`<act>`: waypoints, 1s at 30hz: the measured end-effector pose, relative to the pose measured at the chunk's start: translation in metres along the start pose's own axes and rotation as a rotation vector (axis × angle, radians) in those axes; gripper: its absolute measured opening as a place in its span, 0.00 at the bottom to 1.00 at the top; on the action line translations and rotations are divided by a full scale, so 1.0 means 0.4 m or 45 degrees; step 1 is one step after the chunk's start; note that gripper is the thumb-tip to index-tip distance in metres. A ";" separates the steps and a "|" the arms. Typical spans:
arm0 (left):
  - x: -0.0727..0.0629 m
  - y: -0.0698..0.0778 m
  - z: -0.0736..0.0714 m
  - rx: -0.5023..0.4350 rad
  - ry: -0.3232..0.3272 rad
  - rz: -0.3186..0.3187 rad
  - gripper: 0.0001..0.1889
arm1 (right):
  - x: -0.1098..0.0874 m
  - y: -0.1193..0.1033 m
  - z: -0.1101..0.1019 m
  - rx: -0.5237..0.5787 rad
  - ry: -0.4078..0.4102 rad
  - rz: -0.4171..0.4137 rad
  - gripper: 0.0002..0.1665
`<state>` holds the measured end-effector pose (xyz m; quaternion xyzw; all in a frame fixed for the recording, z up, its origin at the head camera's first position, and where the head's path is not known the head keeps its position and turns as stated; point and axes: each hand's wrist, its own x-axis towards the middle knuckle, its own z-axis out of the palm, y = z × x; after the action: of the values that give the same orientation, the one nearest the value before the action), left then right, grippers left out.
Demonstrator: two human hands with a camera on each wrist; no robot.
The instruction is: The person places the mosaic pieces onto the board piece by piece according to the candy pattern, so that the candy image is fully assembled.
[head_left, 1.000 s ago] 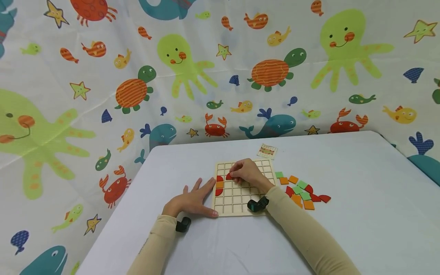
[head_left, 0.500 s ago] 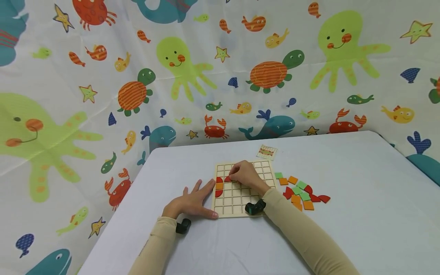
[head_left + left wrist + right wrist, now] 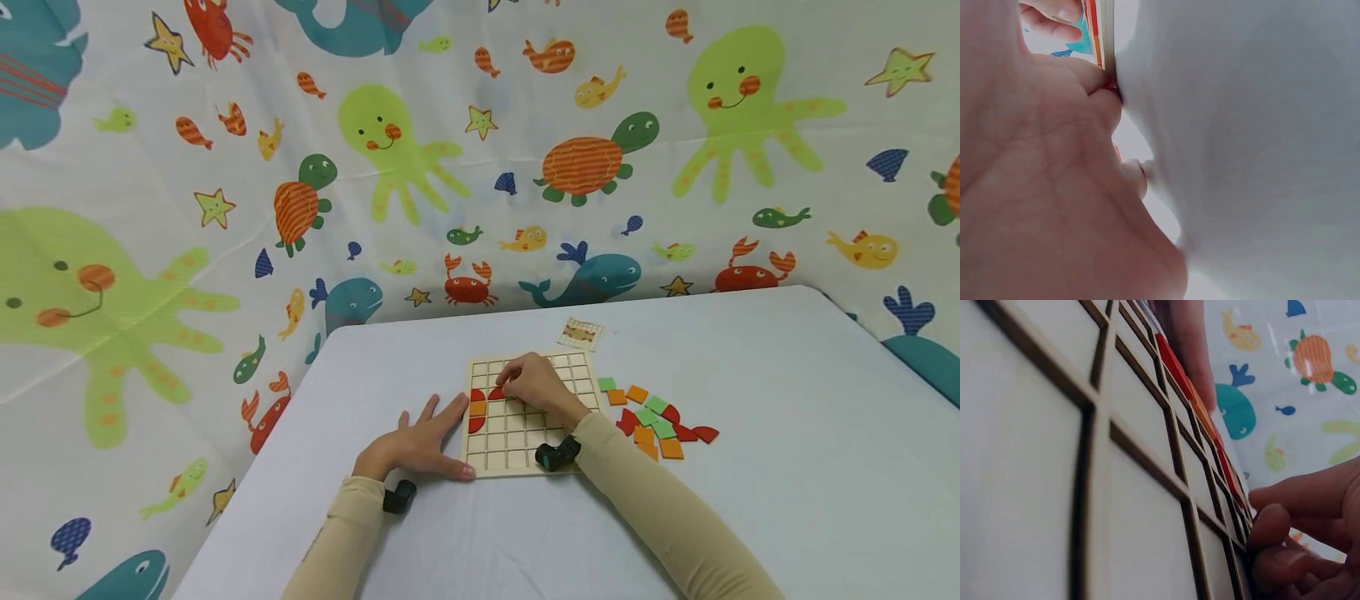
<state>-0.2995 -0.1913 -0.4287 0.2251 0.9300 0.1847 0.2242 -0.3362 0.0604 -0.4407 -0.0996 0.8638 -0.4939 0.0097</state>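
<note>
A wooden grid board (image 3: 497,460) lies on the table. Its left column holds a red quarter-circle tile (image 3: 476,425), an orange square tile (image 3: 477,408) and another red tile (image 3: 477,395). My right hand (image 3: 534,385) reaches over the board, thumb and index finger pinching a red quarter-circle tile (image 3: 496,393) at a cell in the second column. In the right wrist view, the fingertips hide that tile. My left hand (image 3: 423,442) rests at the board's left edge, fingers spread and straight, thumb by the near corner; the left wrist view shows its palm (image 3: 1054,169) close up.
Several loose tiles lie right of the board: green squares (image 3: 645,416), orange squares (image 3: 672,449) and red quarter circles (image 3: 705,434). A small pattern card (image 3: 581,333) lies behind the board. A sea-animal cloth (image 3: 420,242) hangs behind the white table (image 3: 810,467).
My right hand has lowered the red tile slightly to the left, into a second-column cell. The left hand keeps its place. The head view has shifted a little.
</note>
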 end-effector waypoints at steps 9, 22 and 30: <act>-0.009 0.013 0.002 0.015 -0.010 -0.060 0.65 | -0.017 0.027 -0.070 0.301 -0.020 0.081 0.11; -0.020 0.024 -0.004 -0.007 -0.009 -0.043 0.64 | -0.040 0.027 -0.210 0.427 -0.171 0.016 0.28; -0.020 0.026 -0.006 -0.001 -0.008 -0.040 0.65 | -0.060 0.049 -0.275 0.426 -0.234 0.008 0.31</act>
<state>-0.2908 -0.1872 -0.4194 0.2109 0.9327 0.1808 0.2300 -0.3285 0.1680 -0.4033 -0.1386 0.7654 -0.6194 0.1065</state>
